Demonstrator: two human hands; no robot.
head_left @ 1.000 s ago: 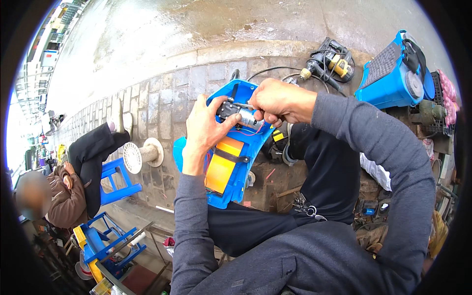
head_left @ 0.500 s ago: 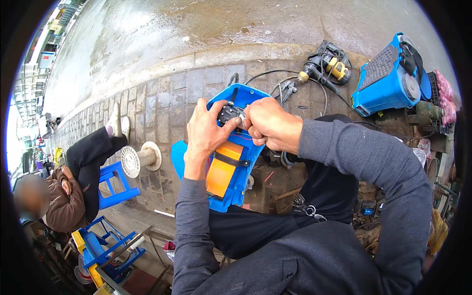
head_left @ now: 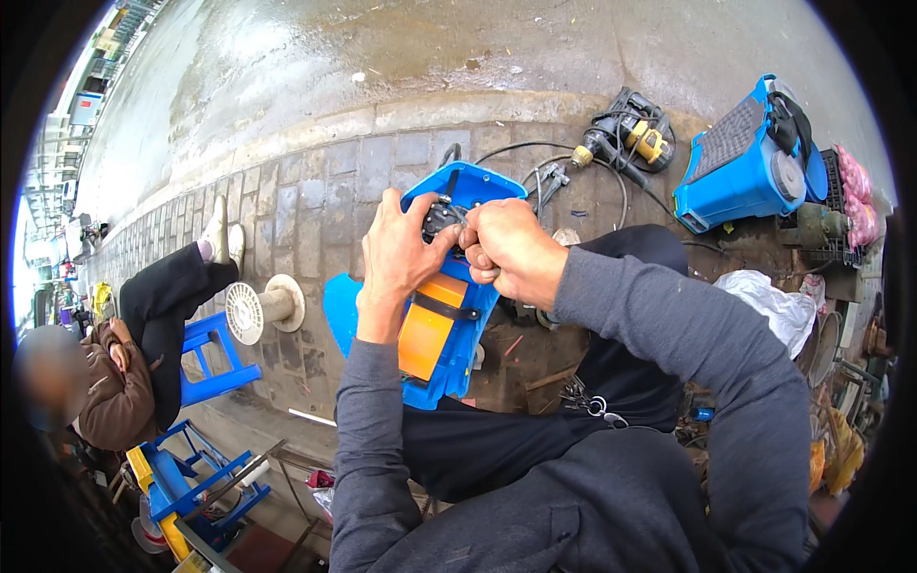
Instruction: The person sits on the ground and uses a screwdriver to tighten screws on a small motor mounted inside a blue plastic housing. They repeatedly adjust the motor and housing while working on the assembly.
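A blue plastic housing lies open between my knees, its upper end pointing away from me. Inside it an orange block, probably a battery, sits under a black strap. My left hand grips a small black mechanical part at the far end of the housing, thumb and fingers on either side. Right against that part, my right hand is closed in a pinch. Whatever its fingers hold is hidden by the knuckles.
A corded yellow-and-black power tool lies beyond on the paving. A blue tank stands at the right, near a white plastic bag. To the left are an empty spool, a blue stool and a seated person.
My right hand and forearm have shifted slightly left and closer to the left hand. The white bag beside the right sleeve shows more. My left hand keeps its grip on the black part.
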